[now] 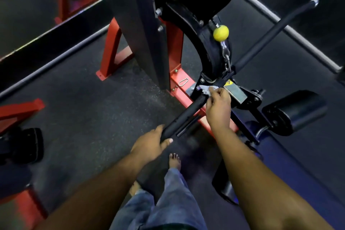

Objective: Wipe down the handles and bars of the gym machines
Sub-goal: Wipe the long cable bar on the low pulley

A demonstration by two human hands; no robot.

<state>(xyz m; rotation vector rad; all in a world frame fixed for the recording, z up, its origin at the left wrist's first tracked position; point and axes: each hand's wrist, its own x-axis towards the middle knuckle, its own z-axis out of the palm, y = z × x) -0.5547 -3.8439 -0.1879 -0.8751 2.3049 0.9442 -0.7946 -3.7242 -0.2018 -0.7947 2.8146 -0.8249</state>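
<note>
Fingers [223, 92] of my right hand [219, 107] pinch a small pale cloth [206, 89] against the black bar [190, 112], just short of the bar's middle clamp where the chain hangs; my left hand [151, 144] curls round the bar's near end, thumb lying along its underside; the bar runs from that grip up past the clamp and away to its far tip at upper right; a yellow ball [221, 32] sits on the cable above the bar's middle; the red frame [182, 87] passes under the bar on the dark floor; a black roller pad [295, 112] lies right of the bar; my bare foot [174, 160] stands below the bar's near end
</note>
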